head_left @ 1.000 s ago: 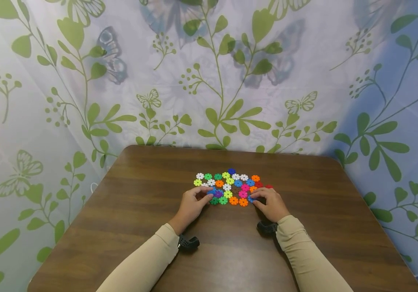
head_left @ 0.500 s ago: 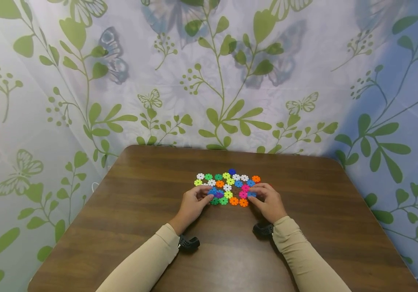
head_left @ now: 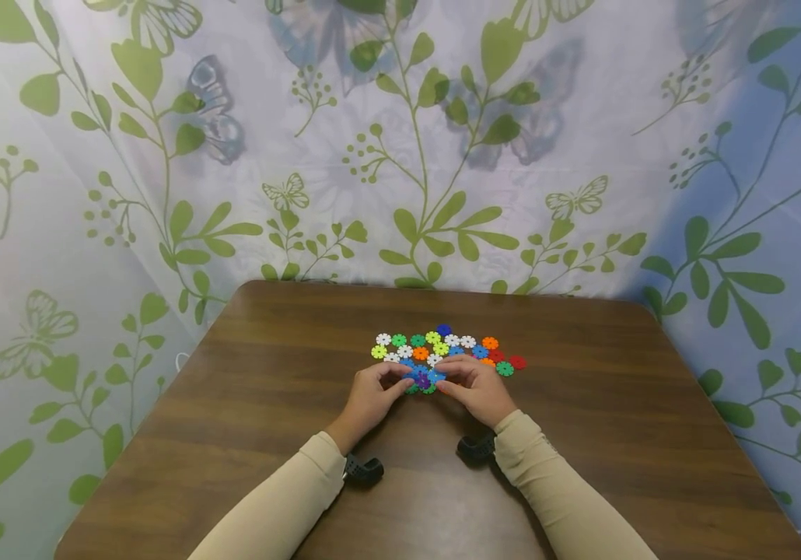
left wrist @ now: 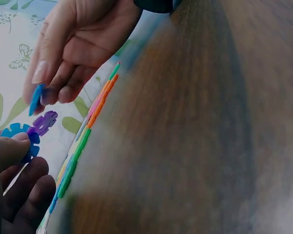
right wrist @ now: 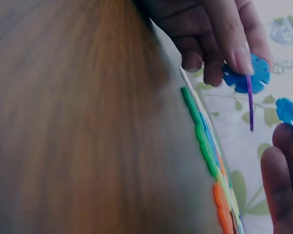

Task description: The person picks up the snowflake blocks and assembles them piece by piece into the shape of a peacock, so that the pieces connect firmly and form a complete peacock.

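My left hand (head_left: 367,397) pinches a blue notched flower-shaped disc (right wrist: 261,75) between thumb and fingers. A purple notched disc (left wrist: 45,123) is slotted edge-on into it and sticks out toward the other hand. My right hand (head_left: 479,389) pinches a second blue notched disc (left wrist: 35,100) by its edge. In both wrist views a small gap separates this disc from the joined pair. The two hands face each other, close over the near side of the spread of discs, and cover part of it.
Several loose notched discs lie flat on the brown wooden table (head_left: 288,342), among them a white disc (head_left: 383,340), an orange disc (head_left: 490,343), a green disc (head_left: 505,369) and a red disc (head_left: 517,362). A leaf-patterned cloth (head_left: 344,194) hangs behind the table.
My right hand has taken a blue disc from the right side of the spread and carried it left, close to my left hand. My left hand stays nearly in place with its joined discs.
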{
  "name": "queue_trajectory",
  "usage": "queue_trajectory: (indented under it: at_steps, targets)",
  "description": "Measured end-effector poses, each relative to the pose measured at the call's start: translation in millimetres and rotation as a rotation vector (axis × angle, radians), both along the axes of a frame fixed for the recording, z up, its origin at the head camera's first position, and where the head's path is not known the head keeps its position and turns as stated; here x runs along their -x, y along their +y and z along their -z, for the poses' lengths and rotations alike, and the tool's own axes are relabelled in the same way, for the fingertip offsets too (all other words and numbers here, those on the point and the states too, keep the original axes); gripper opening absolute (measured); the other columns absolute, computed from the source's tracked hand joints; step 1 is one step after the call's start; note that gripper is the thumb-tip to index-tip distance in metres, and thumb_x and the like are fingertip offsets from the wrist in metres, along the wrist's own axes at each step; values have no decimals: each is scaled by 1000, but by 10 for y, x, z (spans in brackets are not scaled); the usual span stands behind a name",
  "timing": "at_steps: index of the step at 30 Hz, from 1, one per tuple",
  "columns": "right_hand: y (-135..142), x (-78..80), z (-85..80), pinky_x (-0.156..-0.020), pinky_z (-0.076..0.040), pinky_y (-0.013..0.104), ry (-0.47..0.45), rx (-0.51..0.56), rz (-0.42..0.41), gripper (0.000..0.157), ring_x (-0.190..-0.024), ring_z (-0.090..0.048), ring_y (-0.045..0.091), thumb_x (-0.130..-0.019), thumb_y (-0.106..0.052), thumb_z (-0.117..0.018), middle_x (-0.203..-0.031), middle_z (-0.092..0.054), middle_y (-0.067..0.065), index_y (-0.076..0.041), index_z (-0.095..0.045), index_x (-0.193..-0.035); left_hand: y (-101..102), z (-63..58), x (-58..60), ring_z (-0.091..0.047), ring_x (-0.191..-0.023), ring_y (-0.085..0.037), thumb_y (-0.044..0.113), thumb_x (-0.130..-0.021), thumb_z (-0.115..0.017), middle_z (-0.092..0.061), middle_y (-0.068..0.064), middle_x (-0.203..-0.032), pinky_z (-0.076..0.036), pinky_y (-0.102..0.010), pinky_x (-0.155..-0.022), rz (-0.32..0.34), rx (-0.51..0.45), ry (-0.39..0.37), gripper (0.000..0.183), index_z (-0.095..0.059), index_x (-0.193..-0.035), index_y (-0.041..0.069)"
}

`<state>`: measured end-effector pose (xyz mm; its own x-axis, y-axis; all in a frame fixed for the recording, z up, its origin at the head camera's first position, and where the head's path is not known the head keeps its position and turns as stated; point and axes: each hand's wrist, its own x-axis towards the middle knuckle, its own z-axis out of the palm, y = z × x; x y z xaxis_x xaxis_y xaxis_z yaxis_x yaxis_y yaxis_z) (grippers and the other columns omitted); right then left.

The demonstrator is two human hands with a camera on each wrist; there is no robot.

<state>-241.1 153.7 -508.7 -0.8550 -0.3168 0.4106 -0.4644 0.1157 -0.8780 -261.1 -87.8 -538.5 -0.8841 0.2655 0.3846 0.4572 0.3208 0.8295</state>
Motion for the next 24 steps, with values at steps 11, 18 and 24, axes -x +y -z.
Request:
queue_trajectory:
  at_steps: [11,18,24]
  targets:
    - [-57,156,196,-88,-59,32,-52,-33,-32,28,-111,-68,34,-95,-1,-78,-124,-71,15,2,-76,-123,-17,12,8,-70,-98,-11,11,-94,-81,-76,7,-107,-59,-30,-87,50,-4,141,16,-82,-110,10]
    - [-47,146,208,-84,-59,29,-64,-14,-53,26,-105,-69,39,-94,4,-77,-121,-71,20,6,-75,-120,-6,20,38,-73,-90,-12,1,-88,-85,-78,1,-99,-60,-28,-80,83,21,354,16,-83,-103,5]
    - [-81,102,189,-81,-61,30,-23,-20,-35,26,-102,-71,37,-93,4,-78,-118,-72,20,7,-76,-118,13,22,38,-74,-88,-11,-2,-88,-84,-78,-1,-96,-59,-25,-78,91,54,481,15,-83,-102,4]
